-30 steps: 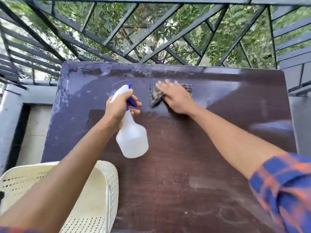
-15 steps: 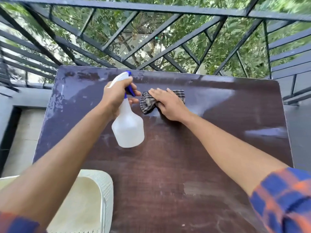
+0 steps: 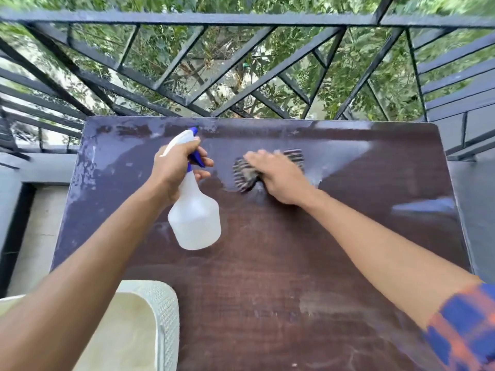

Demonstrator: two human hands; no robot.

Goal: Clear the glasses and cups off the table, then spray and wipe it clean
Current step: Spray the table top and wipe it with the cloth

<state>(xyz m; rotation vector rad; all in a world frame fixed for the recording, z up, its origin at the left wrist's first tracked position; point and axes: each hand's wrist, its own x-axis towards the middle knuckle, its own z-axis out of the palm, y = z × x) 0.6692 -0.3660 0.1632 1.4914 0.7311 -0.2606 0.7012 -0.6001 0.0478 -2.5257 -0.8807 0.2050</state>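
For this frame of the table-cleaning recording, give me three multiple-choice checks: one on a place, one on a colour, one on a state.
1. Where is the dark checked cloth?
A. On the floor.
B. On the dark brown wooden table, under the right hand.
C. Folded on a chair.

2. What colour is the trigger of the translucent white plastic spray bottle?
A. Red.
B. Green.
C. Blue.

3. What is the left hand doing?
A. Gripping the spray bottle's neck.
B. Lying flat on the table.
C. Holding a glass.

Answers:
1 B: the right hand presses the cloth onto the tabletop, right of the bottle.
2 C: the trigger is plainly blue against the white bottle.
3 A: the hand curls round the neck just below the spray head.
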